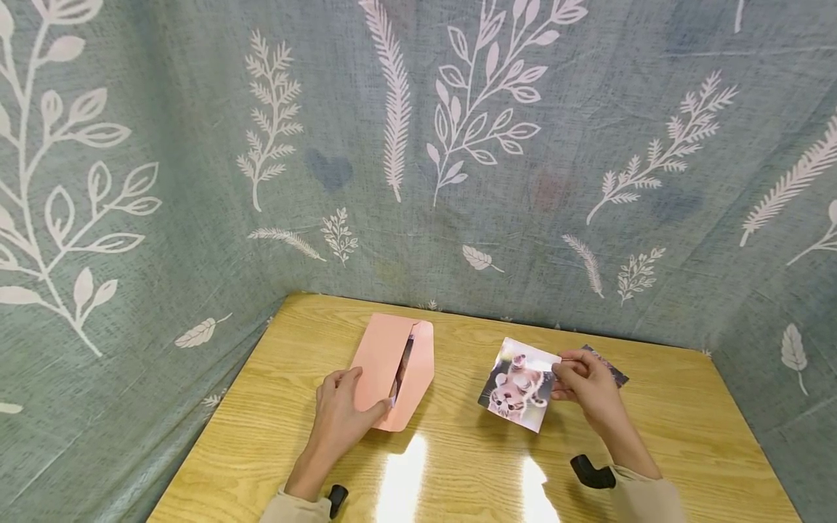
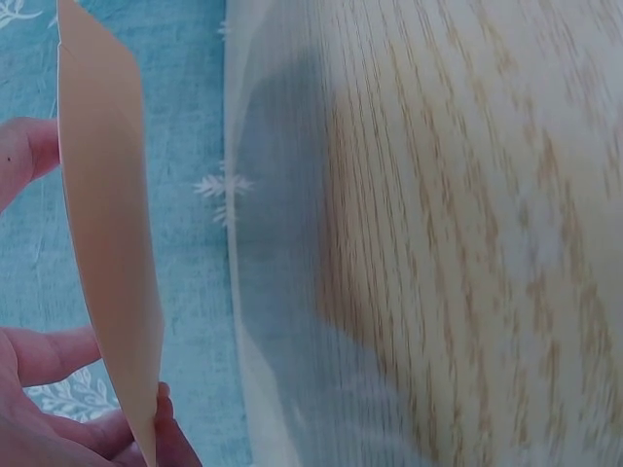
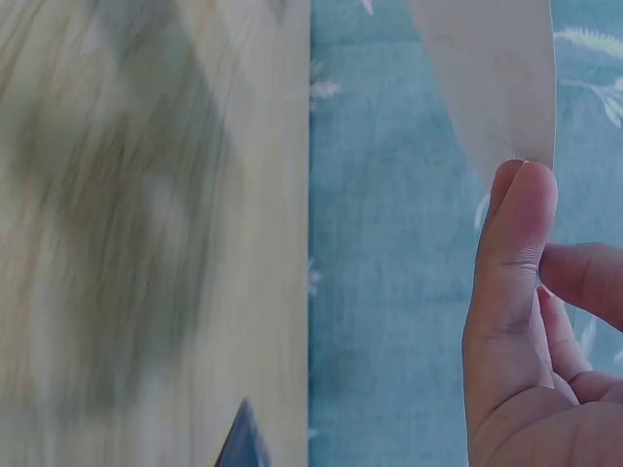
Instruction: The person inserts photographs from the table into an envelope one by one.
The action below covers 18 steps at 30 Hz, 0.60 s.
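Note:
My left hand grips a pink envelope by its near end, thumb at the opening and fingers spread over the other side. The envelope's flap stands open, and a dark picture shows in the gap. In the left wrist view the envelope is seen edge-on, tilted up above the table. Between thumb and fingers, my right hand pinches the right edge of a kitten photo, held upside down over the table. Only the pale back of that photo shows in the right wrist view.
Behind my right hand a dark photo lies on the wooden table, partly hidden by the hand. A leaf-patterned curtain rises behind the table and at both sides. Bright glare streaks the table's front.

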### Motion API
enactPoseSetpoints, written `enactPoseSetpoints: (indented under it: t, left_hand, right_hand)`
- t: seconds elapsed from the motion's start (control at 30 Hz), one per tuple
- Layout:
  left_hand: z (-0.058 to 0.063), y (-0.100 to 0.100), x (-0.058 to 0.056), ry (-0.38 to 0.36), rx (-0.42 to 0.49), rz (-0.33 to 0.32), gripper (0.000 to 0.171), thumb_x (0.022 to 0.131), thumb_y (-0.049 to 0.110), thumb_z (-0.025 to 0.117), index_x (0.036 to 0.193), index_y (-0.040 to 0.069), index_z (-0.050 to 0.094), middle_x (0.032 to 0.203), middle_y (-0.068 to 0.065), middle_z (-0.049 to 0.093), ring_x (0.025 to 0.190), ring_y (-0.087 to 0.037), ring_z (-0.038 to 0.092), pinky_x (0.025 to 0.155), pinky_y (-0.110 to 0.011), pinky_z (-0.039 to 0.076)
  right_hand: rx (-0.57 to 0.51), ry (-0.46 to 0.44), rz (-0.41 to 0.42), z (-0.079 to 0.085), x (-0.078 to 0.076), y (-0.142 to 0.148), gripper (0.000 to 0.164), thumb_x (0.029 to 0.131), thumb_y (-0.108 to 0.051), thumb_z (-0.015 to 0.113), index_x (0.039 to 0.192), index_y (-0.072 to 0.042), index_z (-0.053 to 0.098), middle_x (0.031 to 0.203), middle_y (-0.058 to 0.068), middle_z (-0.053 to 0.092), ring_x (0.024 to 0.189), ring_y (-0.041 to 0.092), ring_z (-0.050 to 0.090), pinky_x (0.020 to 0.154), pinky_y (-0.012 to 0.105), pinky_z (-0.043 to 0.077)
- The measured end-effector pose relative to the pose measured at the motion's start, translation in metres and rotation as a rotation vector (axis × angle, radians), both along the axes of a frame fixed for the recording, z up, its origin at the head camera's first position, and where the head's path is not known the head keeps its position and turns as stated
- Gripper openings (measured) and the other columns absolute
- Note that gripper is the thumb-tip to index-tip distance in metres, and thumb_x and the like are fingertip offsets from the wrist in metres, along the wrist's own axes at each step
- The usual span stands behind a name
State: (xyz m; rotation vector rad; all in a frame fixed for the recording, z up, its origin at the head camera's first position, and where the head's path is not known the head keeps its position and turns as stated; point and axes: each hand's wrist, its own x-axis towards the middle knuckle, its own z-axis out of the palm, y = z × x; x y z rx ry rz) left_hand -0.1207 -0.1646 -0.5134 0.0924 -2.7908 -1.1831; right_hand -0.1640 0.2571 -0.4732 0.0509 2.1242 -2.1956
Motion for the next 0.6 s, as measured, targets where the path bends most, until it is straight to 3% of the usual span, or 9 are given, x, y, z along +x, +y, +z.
enactPoseSetpoints:
  t: [0.37,0.6]
  left_hand:
    - [0.0,0.002,-0.001,0.006,-0.003,0.002,0.087,0.078,0.055,0.08,0.144,0.005,0.052,0.143,-0.023,0.038,0.128,-0.04,0.034,0.093,-0.059,0.041]
    - [0.0,0.003,-0.001,-0.028,0.006,0.005,0.086,0.078,0.056,0.079,0.144,0.008,0.051,0.143,-0.02,0.037,0.13,-0.037,0.033,0.095,-0.057,0.041]
  right_hand:
    - [-0.006,-0.005,0.031,0.007,-0.016,-0.035,0.038,0.099,-0.002,0.061,0.129,0.011,0.043,0.094,0.007,0.061,0.068,0.019,0.066,0.064,0.036,0.058]
    - [-0.023,-0.026,0.035,0.004,-0.027,-0.06,0.038,0.098,0.0,0.061,0.13,0.012,0.043,0.094,0.008,0.061,0.067,0.019,0.066,0.064,0.037,0.058]
